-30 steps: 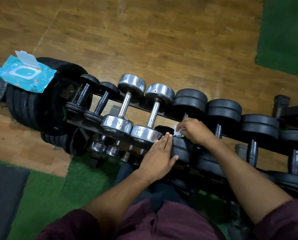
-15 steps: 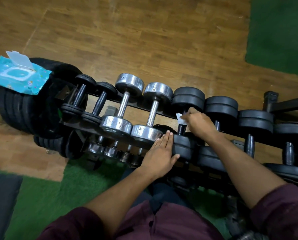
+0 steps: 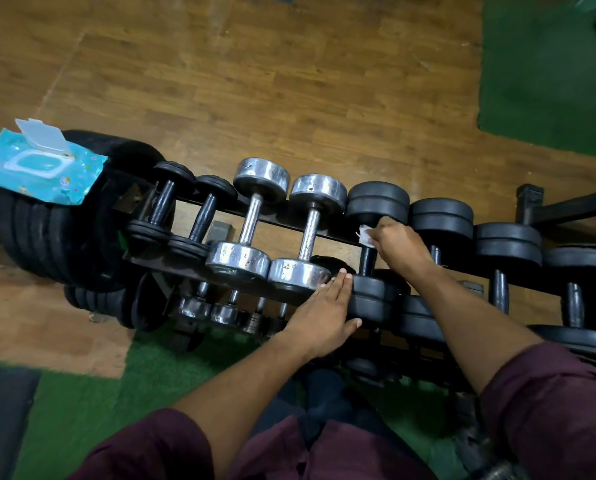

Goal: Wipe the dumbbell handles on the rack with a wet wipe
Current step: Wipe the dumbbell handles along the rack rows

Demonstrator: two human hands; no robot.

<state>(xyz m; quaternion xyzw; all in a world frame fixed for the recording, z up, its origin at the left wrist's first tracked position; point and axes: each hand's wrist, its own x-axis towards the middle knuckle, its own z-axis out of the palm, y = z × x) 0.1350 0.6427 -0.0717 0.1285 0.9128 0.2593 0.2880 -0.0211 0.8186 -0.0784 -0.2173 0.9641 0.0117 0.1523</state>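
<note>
Head view puts you mid-job on the top row of the rack (image 3: 241,216). Your right hand (image 3: 398,242) has its fingers curled round a crumpled white wet wipe (image 3: 365,235), pressing it against the upper end of the handle of the first black dumbbell (image 3: 367,259), close under its far plates. Your left hand (image 3: 324,317) lies flat with its fingers straight and together, braced against that dumbbell's near plates and holding nothing.

By my reading you are partway through this one handle: the wipe sits at its top, and the lower stretch down to the near plates is bare. Whether the two chrome dumbbells (image 3: 279,230) and the small black pair to their left are already wiped, nothing here shows. To your right, three or more black dumbbells on the same row probably wait, and the small ones on the lower tier too. The wipes pack (image 3: 40,168) lies with its lid open on the stacked plates at far left, well apart from both hands.
</note>
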